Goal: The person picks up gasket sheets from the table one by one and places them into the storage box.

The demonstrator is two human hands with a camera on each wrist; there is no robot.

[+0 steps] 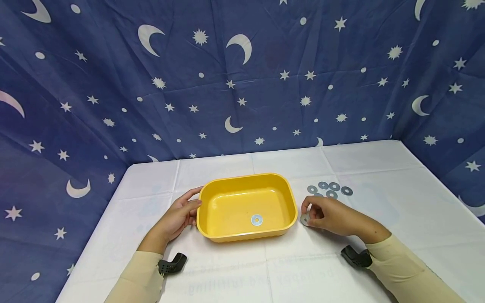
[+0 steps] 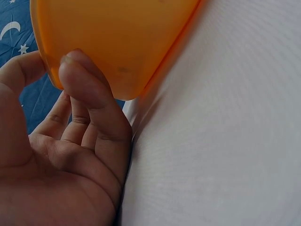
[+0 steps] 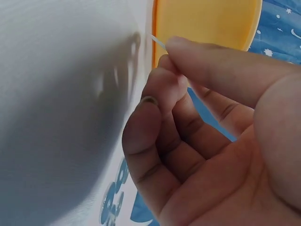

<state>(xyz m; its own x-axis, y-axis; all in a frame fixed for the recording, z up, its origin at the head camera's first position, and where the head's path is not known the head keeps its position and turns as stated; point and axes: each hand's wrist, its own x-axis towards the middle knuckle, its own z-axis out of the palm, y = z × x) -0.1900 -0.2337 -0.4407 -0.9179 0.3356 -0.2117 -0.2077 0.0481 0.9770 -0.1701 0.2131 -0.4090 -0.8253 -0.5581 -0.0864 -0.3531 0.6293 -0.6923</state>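
The right hand point(image 1: 331, 214) pinches a washer point(image 1: 304, 219) between thumb and fingertips, just beside the right end of the tray and outside it; whether its lower edge touches the cloth cannot be told. So thin a disc offers little to hold, which is probably why only the fingertips are used, the washer held edge-on to the wrist view. The left hand point(image 1: 179, 214) grips the tray point(image 1: 227, 210) at its left end, thumb at the rim and fingers against the outer wall, likely to keep it from sliding. One washer point(image 1: 257, 224) lies flat on the tray floor, towards the near side. The loose washers point(image 1: 333, 189) lie near the tray's far right corner, a handy spot for the right hand; some are partly hidden behind it. No brand shows on the tray or washers. Faint, partly reversed lettering on the white cloth point(image 1: 235, 265) seems to read "be happy and fulfilling"; the rest is too pale. The blue curtain point(image 1: 265, 118) behind bears moons and stars, no words.
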